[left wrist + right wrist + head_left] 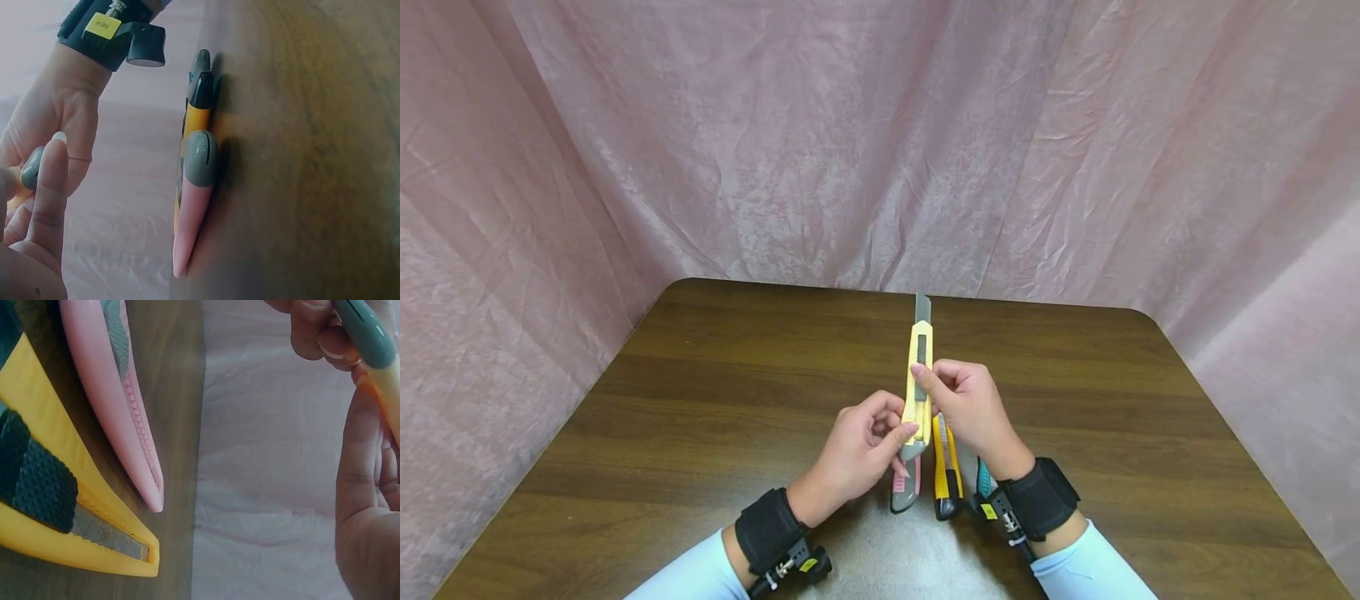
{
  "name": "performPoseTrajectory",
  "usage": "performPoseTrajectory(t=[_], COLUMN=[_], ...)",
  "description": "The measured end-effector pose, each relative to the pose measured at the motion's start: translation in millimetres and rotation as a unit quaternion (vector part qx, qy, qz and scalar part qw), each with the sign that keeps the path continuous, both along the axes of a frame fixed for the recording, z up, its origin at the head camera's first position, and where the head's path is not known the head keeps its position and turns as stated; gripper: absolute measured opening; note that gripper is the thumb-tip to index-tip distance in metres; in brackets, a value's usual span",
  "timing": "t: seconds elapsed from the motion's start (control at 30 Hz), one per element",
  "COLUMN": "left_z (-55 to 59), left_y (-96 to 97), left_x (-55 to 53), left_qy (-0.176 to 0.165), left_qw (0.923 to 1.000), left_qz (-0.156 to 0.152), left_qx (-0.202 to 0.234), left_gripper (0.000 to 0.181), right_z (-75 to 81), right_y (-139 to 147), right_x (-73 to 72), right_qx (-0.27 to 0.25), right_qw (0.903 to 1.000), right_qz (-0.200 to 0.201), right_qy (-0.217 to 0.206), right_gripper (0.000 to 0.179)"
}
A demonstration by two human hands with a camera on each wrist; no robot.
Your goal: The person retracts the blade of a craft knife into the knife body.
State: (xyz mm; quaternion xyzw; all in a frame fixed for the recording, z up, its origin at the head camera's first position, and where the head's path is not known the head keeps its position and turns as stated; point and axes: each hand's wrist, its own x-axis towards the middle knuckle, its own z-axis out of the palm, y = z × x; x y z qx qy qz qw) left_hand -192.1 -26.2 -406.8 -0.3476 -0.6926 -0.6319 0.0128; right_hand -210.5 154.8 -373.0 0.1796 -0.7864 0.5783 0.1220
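A pale yellow utility knife (920,342) with a grey end cap stands nearly upright above the table, its blade (922,307) out at the top. My left hand (856,448) pinches the knife's lower end, thumb on the front. My right hand (976,410) grips it at mid-body, its thumb lying on the dark slider track. In the right wrist view the grey cap (370,334) shows beside the fingers. Below the hands lie a pink and grey utility knife (905,493) and a yellow and black one (947,471).
A teal utility knife (985,477) lies to the right, partly hidden by the right wrist's strap and camera. The knives rest side by side on the brown wooden table (737,358). Pink curtains (820,150) hang behind the table and at its sides.
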Motion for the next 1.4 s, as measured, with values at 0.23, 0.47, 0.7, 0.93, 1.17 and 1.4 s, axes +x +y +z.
performPoseTrajectory(t=[0.23,0.47,0.7,0.93,1.17,1.4], left_z=[-0.3,0.6,1.1,0.9,1.3,1.1], left_y=[-0.5,-0.5,-1.8,-0.5,-1.3,-1.3], left_x=[0.1,-0.7,-1.1,-1.3,-1.4,-1.1], left_qy=[0.001,0.003,-0.007,-0.002,-0.003,0.004], left_qw=[1.0,1.0,0.9999,0.9998,0.9998,0.9996], left_qz=[0.0,0.006,0.008,0.01,0.01,0.004], left_qx=[0.002,0.003,0.008,0.015,0.015,0.028], left_gripper=[0.014,0.014,0.013,0.014,0.015,0.014], right_z=[2.2,-0.2,-1.2,-0.4,2.4,21.4], right_y=[-1,1,0,-2,-3,-9], right_x=[1.6,0.4,0.0,0.3,3.6,17.4], right_qx=[-0.008,0.005,-0.007,-0.01,0.013,-0.01], right_qw=[0.9996,0.9999,0.9998,0.9996,0.9996,0.9986], right_qz=[0.001,0.009,0.019,0.021,0.015,0.037], right_qy=[-0.027,0.002,0.0,-0.016,0.021,0.038], right_gripper=[0.031,0.025,0.022,0.027,0.023,0.014])
